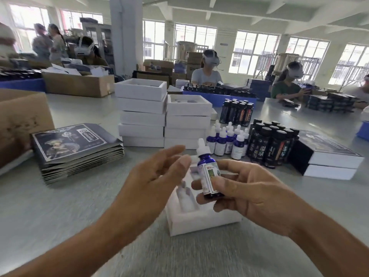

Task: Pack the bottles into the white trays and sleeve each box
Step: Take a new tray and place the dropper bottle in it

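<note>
Nearest me, both hands hover above the white tray [201,218] on the counter [60,206]; my right hand [249,194] pinches the blue dropper bottle [208,172] upright over the tray, while my left hand [157,176] is released, fingers loosely spread beside it

A big grey table [60,206] holds an open white tray [199,220]. Behind the tray stand white box stacks [163,120], little blue bottles [227,140] and dark bottles [273,142].
</note>
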`<state>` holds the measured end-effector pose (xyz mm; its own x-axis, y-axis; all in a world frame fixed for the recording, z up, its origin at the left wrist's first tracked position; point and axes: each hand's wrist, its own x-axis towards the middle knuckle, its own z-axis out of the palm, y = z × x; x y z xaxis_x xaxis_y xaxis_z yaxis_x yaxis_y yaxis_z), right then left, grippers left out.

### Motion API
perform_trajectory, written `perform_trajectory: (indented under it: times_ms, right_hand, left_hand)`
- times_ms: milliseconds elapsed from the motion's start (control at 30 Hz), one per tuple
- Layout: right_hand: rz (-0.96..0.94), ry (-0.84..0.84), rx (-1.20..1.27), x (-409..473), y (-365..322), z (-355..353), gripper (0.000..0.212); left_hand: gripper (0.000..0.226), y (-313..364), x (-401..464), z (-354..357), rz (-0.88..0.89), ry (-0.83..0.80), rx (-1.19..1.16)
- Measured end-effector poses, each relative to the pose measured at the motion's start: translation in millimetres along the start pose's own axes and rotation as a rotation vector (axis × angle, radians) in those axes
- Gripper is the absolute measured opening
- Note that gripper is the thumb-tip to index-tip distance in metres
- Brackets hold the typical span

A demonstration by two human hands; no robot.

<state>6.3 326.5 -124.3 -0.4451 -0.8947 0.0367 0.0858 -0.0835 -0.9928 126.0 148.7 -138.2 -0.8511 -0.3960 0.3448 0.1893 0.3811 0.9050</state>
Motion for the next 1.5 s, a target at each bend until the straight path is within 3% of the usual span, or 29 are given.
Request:
perform_trajectory:
  times_ms: [133, 267, 433, 600, 667, 800, 933, 1100, 1500]
  right_hand:
    - [0.021, -0.039, -0.119, 0, 6, 21, 0.037]
    - [0.002, -0.018, -0.283, 0, 8, 21, 0.048]
    - [-0.041, 0.045, -0.411, 0, 15, 21, 0.070]
    - [-0.204, 0.180, -0.636, -1, 20, 29, 0.061]
    - [-0.256, 0.256, -0.695, -1, 19, 28, 0.051]
    - [-0.218, 0.406, -0.797, 8, 19, 16, 0.050]
    - [-0.151, 0.371, -1.008, 20, 29, 16, 0.058]
    - [-0.097, 0.261, -1.196, 29, 37, 13, 0.065]
    - [-0.049, 0.160, -1.278, 26, 25, 10, 0.066]
  left_hand:
    - [0.049, 3, 4, -3, -0.040, -0.089, -0.137]
    - [0.055, -4, 8, -8, -0.150, -0.150, -0.325]
    - [0.046, -13, 13, -6, -0.212, -0.122, -0.454]
    - [0.047, -19, 18, -8, -0.222, -0.081, -0.469]
    - [0.043, -22, 23, -11, -0.180, -0.015, -0.376]
    - [0.033, -44, 35, -24, -0.123, 0.164, 0.104]
    - [0.039, -66, 35, -22, -0.136, -0.023, 0.443]
    - [0.045, -69, 33, -21, -0.120, -0.057, 0.529]
    - [0.049, -73, 31, -21, -0.087, -0.064, 0.581]
